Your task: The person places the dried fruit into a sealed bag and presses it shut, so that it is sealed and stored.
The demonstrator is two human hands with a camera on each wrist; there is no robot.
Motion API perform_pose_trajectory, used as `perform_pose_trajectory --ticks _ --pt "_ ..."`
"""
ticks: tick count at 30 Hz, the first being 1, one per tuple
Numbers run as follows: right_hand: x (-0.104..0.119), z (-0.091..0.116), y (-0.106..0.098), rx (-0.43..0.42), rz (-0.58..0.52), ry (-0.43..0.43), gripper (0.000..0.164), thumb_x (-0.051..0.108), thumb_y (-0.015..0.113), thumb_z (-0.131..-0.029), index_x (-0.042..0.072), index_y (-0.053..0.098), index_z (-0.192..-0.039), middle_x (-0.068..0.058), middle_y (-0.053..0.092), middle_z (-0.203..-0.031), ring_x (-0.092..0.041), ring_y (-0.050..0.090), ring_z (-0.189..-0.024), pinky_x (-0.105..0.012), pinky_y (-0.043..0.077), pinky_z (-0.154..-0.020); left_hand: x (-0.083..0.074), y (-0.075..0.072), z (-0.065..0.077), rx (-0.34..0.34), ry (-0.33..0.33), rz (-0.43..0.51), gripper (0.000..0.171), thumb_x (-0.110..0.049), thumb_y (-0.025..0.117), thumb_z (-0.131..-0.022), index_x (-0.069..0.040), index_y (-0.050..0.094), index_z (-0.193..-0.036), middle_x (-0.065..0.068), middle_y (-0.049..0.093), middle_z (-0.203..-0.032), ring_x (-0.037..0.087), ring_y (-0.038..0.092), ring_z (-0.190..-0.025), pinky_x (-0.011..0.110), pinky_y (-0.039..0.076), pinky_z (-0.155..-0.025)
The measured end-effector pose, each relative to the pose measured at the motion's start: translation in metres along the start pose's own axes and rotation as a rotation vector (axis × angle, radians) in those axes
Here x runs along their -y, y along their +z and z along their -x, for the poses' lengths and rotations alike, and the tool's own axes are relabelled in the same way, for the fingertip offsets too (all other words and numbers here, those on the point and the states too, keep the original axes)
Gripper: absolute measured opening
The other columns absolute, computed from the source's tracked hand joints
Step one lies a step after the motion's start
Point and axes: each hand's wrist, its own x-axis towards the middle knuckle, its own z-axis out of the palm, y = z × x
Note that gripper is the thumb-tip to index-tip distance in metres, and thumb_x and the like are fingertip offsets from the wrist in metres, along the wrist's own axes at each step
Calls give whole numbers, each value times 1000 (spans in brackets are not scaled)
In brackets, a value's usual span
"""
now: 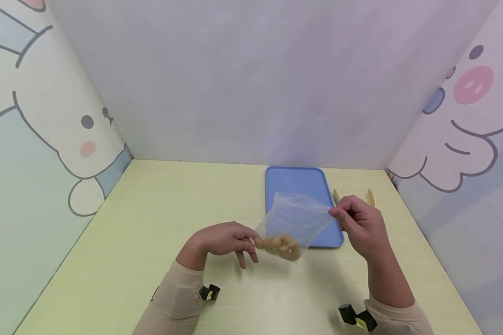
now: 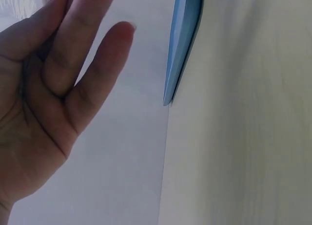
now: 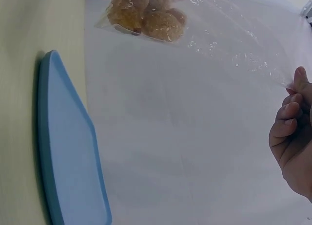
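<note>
A clear plastic bag (image 1: 297,216) with several rounded golden-brown pieces (image 1: 282,246) in its lower part hangs tilted above the table. With thumb and forefinger my right hand (image 1: 362,225) pinches the bag's upper right corner, drawing the film into creases, as the right wrist view also shows. My left hand (image 1: 228,239) is at the bag's lower left corner, pinching it between thumb and forefinger while the other fingers hang loosely below. In the left wrist view, the left hand (image 2: 53,79) covers most of the bag (image 2: 22,6), leaving a strip at the top.
Behind the bag a blue rectangular tray (image 1: 293,177) lies on the pale yellow table (image 1: 151,200). Two light wooden tips (image 1: 370,197) show past the right hand, the rest hidden by it. Walls with cartoon animals (image 1: 473,121) stand at both sides, a plain wall (image 1: 243,83) at the back.
</note>
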Motion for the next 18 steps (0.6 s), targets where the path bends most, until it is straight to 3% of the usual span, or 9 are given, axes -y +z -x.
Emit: perform_pose_trajectory --ticks 5,11,16,18 --pt "-3 0 2 -7 97 -80 19 4 74 -84 7 58 -76 6 44 -63 1 37 -56 -19 31 -49 2 1 -1 -26 -31 8 23 -15 48 -104 -9 61 -122 2 75 -102 23 74 -84 27 53 -87" --pt "-7 1 5 -7 74 -137 23 20 70 -90 6 59 -77 5 44 -65 2 37 -59 -18 30 -51 2 1 -2 -37 -55 -4 23 -13 48 -104 -6 62 -121 2 75 -102 25 74 -88 27 53 -85" --pt "-4 1 11 22 45 -202 30 31 64 -93 5 60 -79 5 49 -66 2 41 -61 -17 33 -51 3 1 -4 -54 -58 -106 20 -17 51 -103 -13 63 -118 -5 74 -104 14 72 -90 24 51 -85" --pt "-1 0 13 28 47 -239 34 34 62 -94 4 59 -78 4 50 -67 3 42 -63 -16 34 -53 3 1 -5 -64 -43 -177 16 -23 56 -101 -18 65 -113 -9 72 -99 7 68 -84 23 49 -79"
